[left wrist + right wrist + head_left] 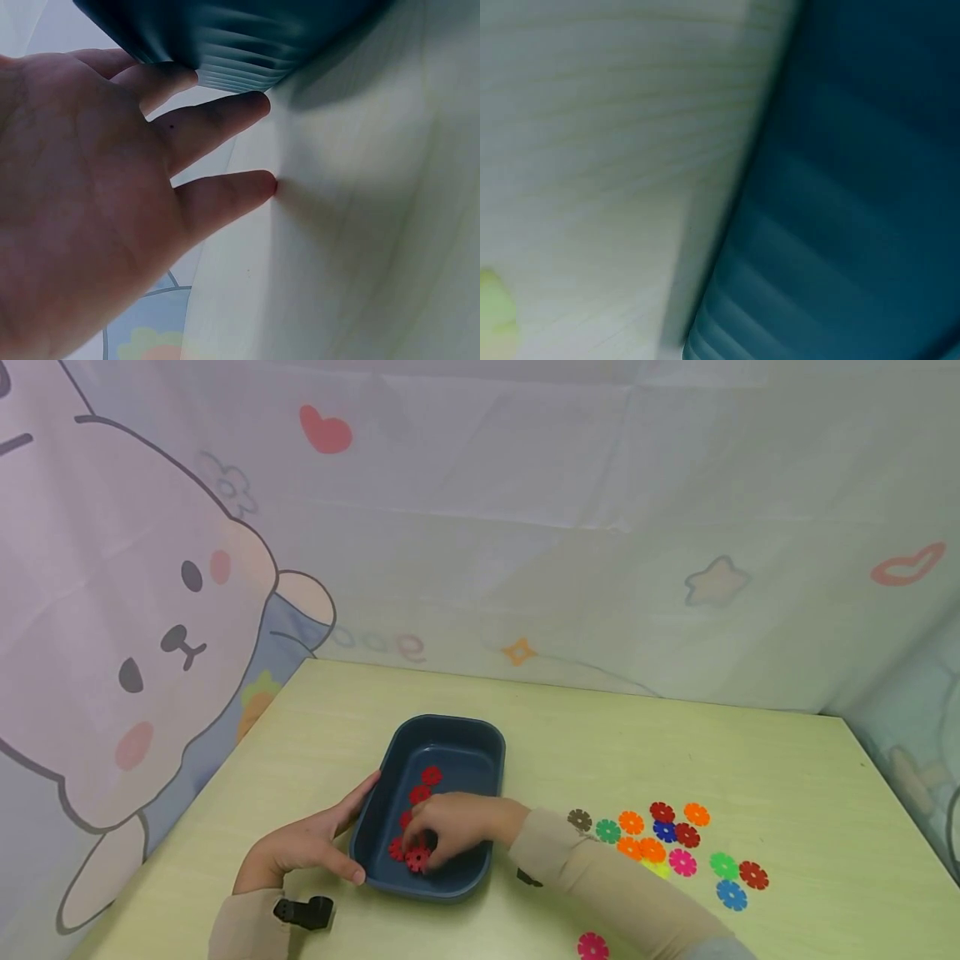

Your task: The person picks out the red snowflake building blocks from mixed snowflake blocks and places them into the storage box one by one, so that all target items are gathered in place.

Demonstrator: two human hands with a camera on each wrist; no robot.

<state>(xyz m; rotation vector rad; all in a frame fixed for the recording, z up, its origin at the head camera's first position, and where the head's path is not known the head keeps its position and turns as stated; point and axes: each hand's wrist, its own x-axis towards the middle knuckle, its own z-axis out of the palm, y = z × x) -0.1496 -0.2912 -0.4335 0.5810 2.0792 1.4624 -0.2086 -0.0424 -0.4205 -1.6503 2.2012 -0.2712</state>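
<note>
A deep blue tray (491,760) stands on the table with several red snowflake discs (431,775) lying along the left part of its floor. My left hand (307,843) steadies the tray's left side, thumb at the near corner. In the left wrist view, the fingers (217,127) are straight and spread beside and below the tray wall (240,52). My right hand (461,827) reaches down into the tray, its thumb and forefinger around a red disc (417,860) near the front left. The right wrist view holds the tray's outer wall (840,225) but no fingers.
Loose snowflake discs in several colours, among them orange (697,814), blue (732,895) and green (724,865), lie right of the tray. A pink disc (593,946) lies near the front. Behind the table (600,727) hangs a printed cloth (525,568).
</note>
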